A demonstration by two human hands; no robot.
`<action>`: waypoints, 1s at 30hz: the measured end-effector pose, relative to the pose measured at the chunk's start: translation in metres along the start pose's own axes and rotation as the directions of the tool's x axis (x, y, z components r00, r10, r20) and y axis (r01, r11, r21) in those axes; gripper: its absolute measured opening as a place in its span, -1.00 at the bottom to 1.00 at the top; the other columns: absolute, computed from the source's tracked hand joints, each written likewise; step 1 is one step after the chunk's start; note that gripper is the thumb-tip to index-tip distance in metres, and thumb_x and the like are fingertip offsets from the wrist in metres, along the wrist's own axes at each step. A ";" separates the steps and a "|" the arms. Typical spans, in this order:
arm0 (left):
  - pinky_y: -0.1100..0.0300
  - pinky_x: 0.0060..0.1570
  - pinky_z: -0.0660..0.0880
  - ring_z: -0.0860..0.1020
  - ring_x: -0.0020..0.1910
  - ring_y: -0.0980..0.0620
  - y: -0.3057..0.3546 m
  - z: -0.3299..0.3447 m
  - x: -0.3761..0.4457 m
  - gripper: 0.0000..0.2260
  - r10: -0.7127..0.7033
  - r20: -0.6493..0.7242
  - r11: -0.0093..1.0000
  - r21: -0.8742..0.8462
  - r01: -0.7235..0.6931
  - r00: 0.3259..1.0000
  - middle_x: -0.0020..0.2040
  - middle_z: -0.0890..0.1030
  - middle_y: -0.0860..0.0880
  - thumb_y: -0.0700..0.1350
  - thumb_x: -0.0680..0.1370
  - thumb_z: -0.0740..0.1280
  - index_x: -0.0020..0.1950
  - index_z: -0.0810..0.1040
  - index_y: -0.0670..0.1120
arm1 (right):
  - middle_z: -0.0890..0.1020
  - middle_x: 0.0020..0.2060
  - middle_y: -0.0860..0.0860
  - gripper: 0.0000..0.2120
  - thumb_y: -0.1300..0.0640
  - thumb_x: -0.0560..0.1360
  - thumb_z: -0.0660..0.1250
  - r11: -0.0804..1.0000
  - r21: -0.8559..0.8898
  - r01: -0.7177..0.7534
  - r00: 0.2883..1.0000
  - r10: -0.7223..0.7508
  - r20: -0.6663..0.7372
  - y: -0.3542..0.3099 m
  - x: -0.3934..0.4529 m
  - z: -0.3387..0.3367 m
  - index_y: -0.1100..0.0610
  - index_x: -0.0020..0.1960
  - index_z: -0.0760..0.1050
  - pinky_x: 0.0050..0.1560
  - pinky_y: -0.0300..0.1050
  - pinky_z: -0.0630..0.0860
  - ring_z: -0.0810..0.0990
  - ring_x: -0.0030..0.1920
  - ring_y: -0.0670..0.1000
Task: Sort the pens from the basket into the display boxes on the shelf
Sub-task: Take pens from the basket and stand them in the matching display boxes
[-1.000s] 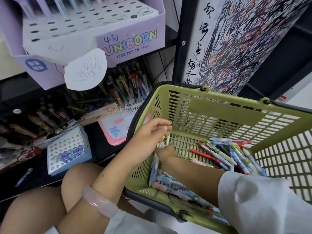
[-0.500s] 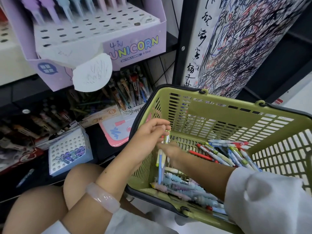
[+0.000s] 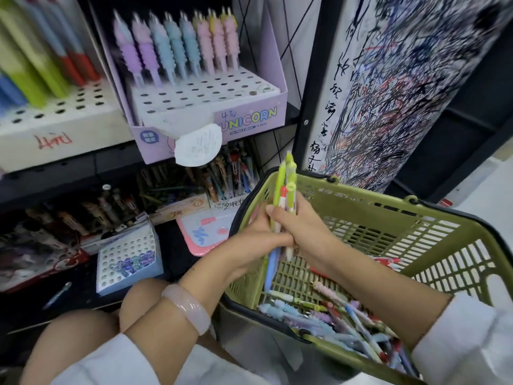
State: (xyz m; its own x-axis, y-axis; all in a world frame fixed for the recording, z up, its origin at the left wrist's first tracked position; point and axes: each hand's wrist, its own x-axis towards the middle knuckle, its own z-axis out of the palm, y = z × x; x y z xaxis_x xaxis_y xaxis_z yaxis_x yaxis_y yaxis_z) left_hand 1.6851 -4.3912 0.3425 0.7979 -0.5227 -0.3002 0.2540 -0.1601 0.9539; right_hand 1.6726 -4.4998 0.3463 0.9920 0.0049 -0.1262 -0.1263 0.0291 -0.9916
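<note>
A green plastic basket (image 3: pixel 416 218) sits at my right with many loose pens (image 3: pixel 333 323) on its bottom. Both hands meet above its left rim around an upright bundle of pens (image 3: pixel 286 190) with yellow-green tops. My left hand (image 3: pixel 258 234) grips the bundle from the left and my right hand (image 3: pixel 302 229) wraps it from the right. A lilac UNICORN display box (image 3: pixel 244 118) stands on the shelf above, with a row of pastel pens (image 3: pixel 177 43) at its back and many free holes. A small blue box (image 3: pixel 125 262) with holes sits low on the left.
A white display box (image 3: pixel 55 118) with tall green, blue and red pens stands at upper left. Dark pen trays (image 3: pixel 194 184) fill the lower shelf, with a pink board (image 3: pixel 202 234) in front. A scribbled white test panel (image 3: pixel 388 93) rises behind the basket. My knees are below.
Both hands have risen out of the basket with the bundle of pens, now held upright above the rim. The view has tilted up, showing more of the shelf.
</note>
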 end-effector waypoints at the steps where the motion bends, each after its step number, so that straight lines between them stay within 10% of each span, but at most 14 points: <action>1: 0.10 -0.07 0.58 0.61 -0.06 -0.04 0.003 -0.004 -0.005 -0.48 0.029 -0.009 1.000 0.001 -0.029 1.000 -0.06 0.59 -0.13 -0.22 0.27 0.32 0.21 0.33 0.02 | 0.53 -0.23 0.06 -0.93 0.21 0.53 0.28 0.999 -0.025 0.024 1.000 -0.024 0.010 -0.007 -0.002 0.005 0.07 -0.05 0.40 -0.09 -0.23 0.54 0.56 -0.21 -0.11; 9: 0.18 0.01 0.54 0.61 0.00 0.10 0.037 -0.034 -0.048 -0.64 0.382 -0.166 0.924 0.095 -0.370 0.909 -0.06 0.66 0.07 -0.16 0.38 0.33 0.17 0.48 0.02 | 0.57 -0.07 0.16 -0.83 0.10 0.54 0.27 0.929 -0.231 0.288 0.958 -0.278 0.076 -0.071 -0.010 0.051 0.20 0.02 0.43 0.11 -0.05 0.48 0.57 -0.02 0.04; 16: 0.30 -0.44 0.40 0.40 -0.48 0.17 0.054 -0.071 -0.092 -0.82 0.455 -0.284 0.890 0.118 -0.440 0.844 -0.48 0.50 0.15 -0.27 0.49 0.32 0.04 0.53 -0.05 | 0.67 -0.17 -0.17 -0.56 -0.28 0.41 0.07 0.973 -0.112 0.202 0.929 -0.154 0.337 -0.097 -0.008 0.093 -0.07 0.08 0.52 -0.14 -0.34 0.53 0.63 -0.14 -0.22; 21: 0.33 -0.49 0.35 0.37 -0.53 0.19 0.053 -0.103 -0.111 -0.91 0.447 -0.410 0.878 0.034 -0.477 0.795 -0.48 0.46 0.11 -0.23 0.51 0.35 -0.06 0.54 -0.05 | 0.61 -0.02 -0.25 -0.78 -0.13 0.57 0.10 0.947 -0.117 0.300 0.918 -0.253 0.306 -0.112 0.000 0.129 -0.14 0.09 0.47 -0.11 -0.53 0.44 0.55 -0.07 -0.41; 25: 0.40 -0.43 0.39 0.45 -0.48 0.27 0.052 -0.132 -0.123 -0.88 0.461 -0.441 0.872 0.063 -0.486 0.770 -0.45 0.52 0.22 -0.11 0.46 0.41 -0.04 0.56 0.07 | 0.61 -0.11 0.00 -0.74 -0.03 0.59 0.13 0.879 -0.144 0.454 0.887 -0.429 0.172 -0.124 0.010 0.150 0.11 0.08 0.48 -0.04 -0.18 0.53 0.55 -0.17 -0.16; 30: 0.29 -0.49 0.29 0.32 -0.55 0.15 0.056 -0.156 -0.138 -0.96 0.478 -0.465 0.857 0.062 -0.511 0.745 -0.52 0.38 0.14 0.05 0.42 0.36 -0.22 0.58 0.15 | 0.59 -0.33 -0.17 -0.87 0.11 0.58 0.21 0.859 0.023 0.512 0.848 -0.509 0.146 -0.141 0.017 0.181 -0.03 -0.05 0.52 -0.37 -0.33 0.47 0.51 -0.38 -0.21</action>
State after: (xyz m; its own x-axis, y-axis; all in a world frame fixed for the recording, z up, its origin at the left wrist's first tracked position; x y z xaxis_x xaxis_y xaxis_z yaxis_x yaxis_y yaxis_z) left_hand 1.6743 -4.1976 0.4367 0.9701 -0.0772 0.2301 -0.2242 0.0778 0.9714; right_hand 1.7069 -4.3229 0.4890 0.9055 0.1357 0.4021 0.3990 0.0506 -0.9155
